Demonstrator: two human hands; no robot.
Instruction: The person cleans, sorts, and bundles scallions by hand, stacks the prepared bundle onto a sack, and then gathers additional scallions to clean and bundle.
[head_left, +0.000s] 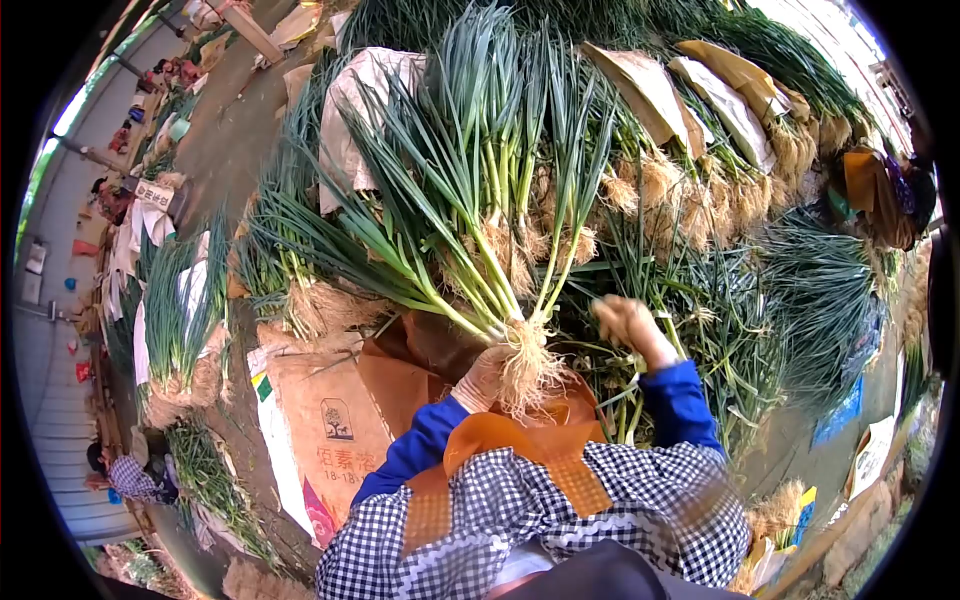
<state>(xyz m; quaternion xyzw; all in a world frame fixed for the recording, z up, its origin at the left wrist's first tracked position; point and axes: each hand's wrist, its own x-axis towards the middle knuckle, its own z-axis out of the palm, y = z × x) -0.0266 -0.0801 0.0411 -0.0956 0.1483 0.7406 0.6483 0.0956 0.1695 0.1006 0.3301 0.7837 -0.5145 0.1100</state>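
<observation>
My left hand [482,378] is closed round the lower stems of a bunch of green onions [487,265]. Their pale, stringy roots [530,365] hang beside my fingers, and the long leaves fan out away from me. To the right of that bunch, my right hand [628,325] is raised with its fingers curled and slightly blurred. Whatever it may hold is too small or hidden to make out. Loose green leaves and stalks [700,370] lie beneath and beside it. An orange-brown apron [570,425] covers my front below the roots.
A printed fertilizer sack [330,430] lies at my left. Rooted onion bundles [670,190] and folded sacks [650,95] line the far side. Another leafy heap [820,290] is at right. At far left, a person in a checked top [135,475] sits near more onions [180,320].
</observation>
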